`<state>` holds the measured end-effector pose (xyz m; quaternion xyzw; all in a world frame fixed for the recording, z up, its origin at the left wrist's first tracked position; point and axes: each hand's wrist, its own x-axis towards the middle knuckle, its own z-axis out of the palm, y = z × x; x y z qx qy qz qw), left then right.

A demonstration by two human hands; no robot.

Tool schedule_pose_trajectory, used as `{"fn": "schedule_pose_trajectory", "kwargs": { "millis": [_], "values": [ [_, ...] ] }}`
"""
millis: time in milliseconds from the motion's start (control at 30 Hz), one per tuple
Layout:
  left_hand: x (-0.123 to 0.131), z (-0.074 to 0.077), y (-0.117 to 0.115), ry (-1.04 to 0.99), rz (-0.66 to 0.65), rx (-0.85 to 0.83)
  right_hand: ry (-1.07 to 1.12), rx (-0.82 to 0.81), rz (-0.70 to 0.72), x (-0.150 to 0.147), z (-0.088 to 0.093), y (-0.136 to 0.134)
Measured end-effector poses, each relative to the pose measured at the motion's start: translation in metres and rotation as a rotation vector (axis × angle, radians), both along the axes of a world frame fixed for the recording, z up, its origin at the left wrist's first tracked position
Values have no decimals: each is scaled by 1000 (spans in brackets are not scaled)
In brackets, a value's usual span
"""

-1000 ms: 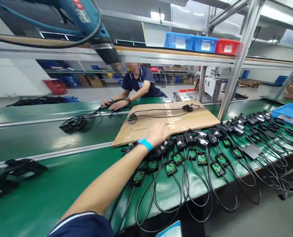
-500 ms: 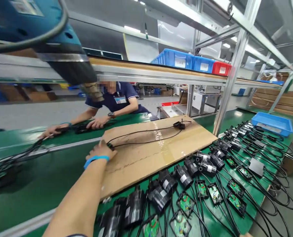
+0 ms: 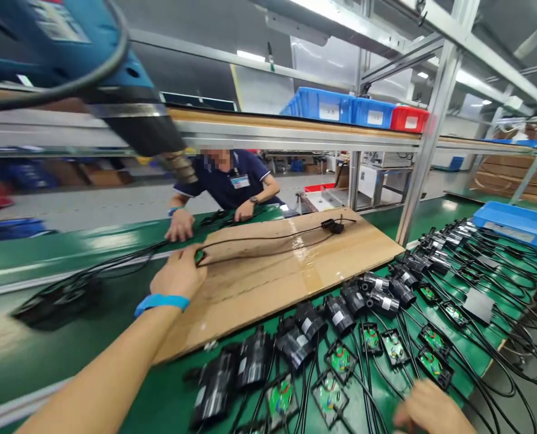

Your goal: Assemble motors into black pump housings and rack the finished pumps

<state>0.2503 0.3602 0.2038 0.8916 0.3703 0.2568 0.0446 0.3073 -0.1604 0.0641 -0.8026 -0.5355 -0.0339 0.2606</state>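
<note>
At the left end of a cardboard sheet (image 3: pixel 250 277), my left hand (image 3: pixel 178 274), with a blue wristband, is closed around a small black housing with a green circuit board (image 3: pixel 199 257). Black cables run from it across the cardboard to a small black connector part (image 3: pixel 332 226). My right hand (image 3: pixel 433 410) is at the lower right edge, over black cables beside the open circuit-board housings (image 3: pixel 433 366). Its fingers are smeared by motion, so I cannot make out whether it holds anything. Black cylindrical units (image 3: pixel 254 358) stand in a row along the cardboard's near edge.
A power tool (image 3: pixel 132 114) hangs at upper left. Opposite, a co-worker's hand (image 3: pixel 180 226) is near a black cable bundle (image 3: pixel 64 295) on the green belt. Blue bins (image 3: pixel 326 105) and a red bin (image 3: pixel 409 119) sit on the shelf; a blue tray (image 3: pixel 516 223) is at right.
My right hand has come into view at lower right. My left hand stays at the cardboard's left end, shifted slightly left. The co-worker's hand and the cable bundle have moved right.
</note>
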Motion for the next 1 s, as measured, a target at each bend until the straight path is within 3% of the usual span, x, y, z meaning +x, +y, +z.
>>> {"fn": "schedule_pose_trajectory", "kwargs": {
  "millis": [67, 167, 267, 333, 433, 533, 633, 767, 867, 1000],
  "values": [
    [-25, 22, -32, -9, -26, 47, -11, 79, 29, 8, 24, 43],
    [-54, 54, -90, -62, -31, 138, -65, 201, 69, 16, 54, 128],
    [-74, 76, -147, -130, -36, 216, -9, 199, -112, 16, 73, 211],
    [-89, 82, -179, -156, -55, 246, 50, 213, -209, 13, 86, 250],
    [-124, 85, -213, -194, -118, 296, 115, 240, -265, 14, 106, 276],
    [-172, 81, -227, -263, -137, 326, 156, 234, -273, 29, 124, 273],
    [-220, 64, -215, -315, -75, 274, 157, 240, -202, 44, 143, 256],
    [-268, 9, -175, -284, -70, 41, 109, 286, -45, 30, 154, 210],
    [-287, -43, -147, -222, -190, -104, 79, 236, 87, -4, 137, 155],
    [-288, -100, -123, -91, -344, -217, -114, 68, 409, -46, 85, 81]
  ]
}}
